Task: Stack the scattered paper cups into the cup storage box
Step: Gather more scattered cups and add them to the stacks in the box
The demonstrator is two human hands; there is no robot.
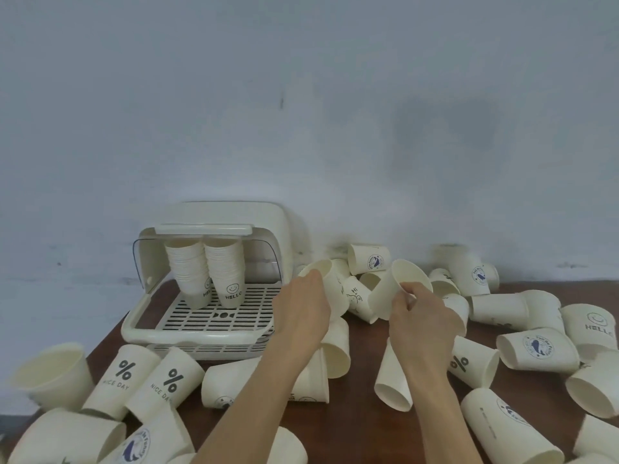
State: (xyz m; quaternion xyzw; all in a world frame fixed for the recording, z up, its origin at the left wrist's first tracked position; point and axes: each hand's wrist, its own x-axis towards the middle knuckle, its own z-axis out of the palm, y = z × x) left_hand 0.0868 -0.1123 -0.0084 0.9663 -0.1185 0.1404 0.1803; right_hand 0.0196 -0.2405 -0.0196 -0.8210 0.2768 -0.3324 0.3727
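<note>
The cream cup storage box (214, 333) stands open at the back left of the table, its clear lid raised. Two tall stacks of paper cups (207, 272) lean inside on the slotted tray. My left hand (301, 316) grips a white paper cup (335, 286) just right of the box. My right hand (425, 323) pinches the rim of another paper cup (398, 289), tilted with its mouth towards me. Several loose cups (368, 259) lie heaped behind both hands.
Paper cups lie scattered all over the brown table (361, 413): "NICE DAY" cups (147, 376) at the front left, whale-logo cups (536, 349) and a "HELLO" cup (593, 326) at the right. A pale wall stands behind the table.
</note>
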